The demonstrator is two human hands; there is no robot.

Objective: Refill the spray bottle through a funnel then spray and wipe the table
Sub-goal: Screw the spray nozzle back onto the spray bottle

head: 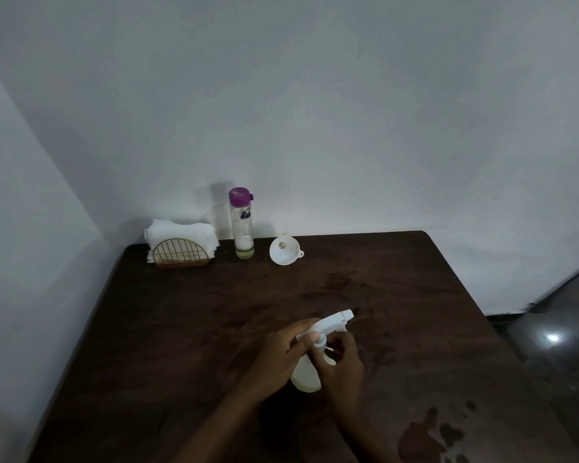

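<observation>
You are gripping the spray bottle [306, 378] with both hands. Your left hand [281, 349] is curling round the back of its white trigger head [333, 320], thumb lying across the collar. Your right hand [343, 365] is wrapping its fingers round the neck just below.

The bottle is sitting between your hands over the near middle of the dark wooden table [181, 329]. It is leaning, with its nozzle pointing far and to the right. Its body is looking pale and cloudy, and its head is plain white.

Your left forearm is coming in from the near left. Your right forearm is coming in from the near right, and both wrists are bending in toward the bottle.

Your fingers are covering the neck, so you cannot tell whether the head is screwed on tight. The dim light is making it impossible to tell how full the body is, or whether the base is touching the table.

Along the far edge a white funnel [284, 252] is lying tipped toward you. Left of it a clear bottle [242, 228] with a purple cap is standing upright. Further left, white cloths [178, 232] are sitting in a gold wire holder [180, 253]. Darker blotches [425, 436] are showing on the near right of the table.
</observation>
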